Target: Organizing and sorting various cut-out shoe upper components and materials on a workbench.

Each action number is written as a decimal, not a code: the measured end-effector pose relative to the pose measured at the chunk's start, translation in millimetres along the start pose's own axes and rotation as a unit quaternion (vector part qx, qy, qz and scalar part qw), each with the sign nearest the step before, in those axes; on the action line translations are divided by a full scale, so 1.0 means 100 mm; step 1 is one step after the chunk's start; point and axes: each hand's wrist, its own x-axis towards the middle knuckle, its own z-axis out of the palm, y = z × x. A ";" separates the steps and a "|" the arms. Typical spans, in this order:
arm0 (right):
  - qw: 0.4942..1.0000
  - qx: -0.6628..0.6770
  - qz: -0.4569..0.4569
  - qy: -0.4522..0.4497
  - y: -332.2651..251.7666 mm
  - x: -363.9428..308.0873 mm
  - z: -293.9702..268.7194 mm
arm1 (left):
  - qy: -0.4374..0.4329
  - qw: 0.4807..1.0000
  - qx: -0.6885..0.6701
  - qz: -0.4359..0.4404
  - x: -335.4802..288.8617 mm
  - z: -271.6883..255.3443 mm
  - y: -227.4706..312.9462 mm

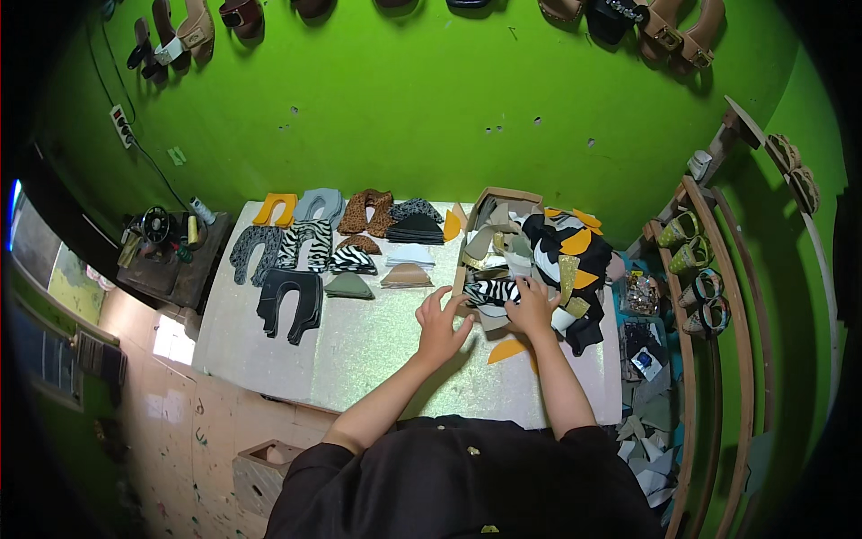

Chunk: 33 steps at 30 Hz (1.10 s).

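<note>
A zebra-print cut piece (492, 292) lies across the near end of an open cardboard box (459, 260) full of material scraps. My right hand (533, 311) has its fingers closed at the right end of this piece. At the box's near left corner is my left hand (441, 325), its thumb apart and its fingers stretched to the piece's left end. Right of the box spreads a heap of black, orange and gold-glitter cut pieces (575, 242). Orange half-round pieces (508, 350) rest on the table just in front of the box.
Left on the table (377, 350) stand sorted stacks: black U-shaped pieces (292, 301), zebra U-shaped pieces (307, 244), leopard pieces (364, 212) and black half-rounds (416, 228). A wooden rack (718, 314) with sandals rises at right. A sewing machine (166, 238) sits far left.
</note>
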 end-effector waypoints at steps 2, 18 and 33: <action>1.000 -0.016 0.018 0.004 -0.04 0.03 -0.04 | 0.001 1.000 -0.003 -0.004 -0.01 -0.02 -0.02; 0.995 0.051 0.055 -0.069 -0.09 0.02 -0.13 | -0.059 0.962 -0.238 -0.119 -0.06 0.01 -0.09; 0.954 0.264 -0.141 -0.012 -0.97 -0.65 -0.60 | -0.127 0.817 -0.519 -0.217 0.05 -0.32 0.18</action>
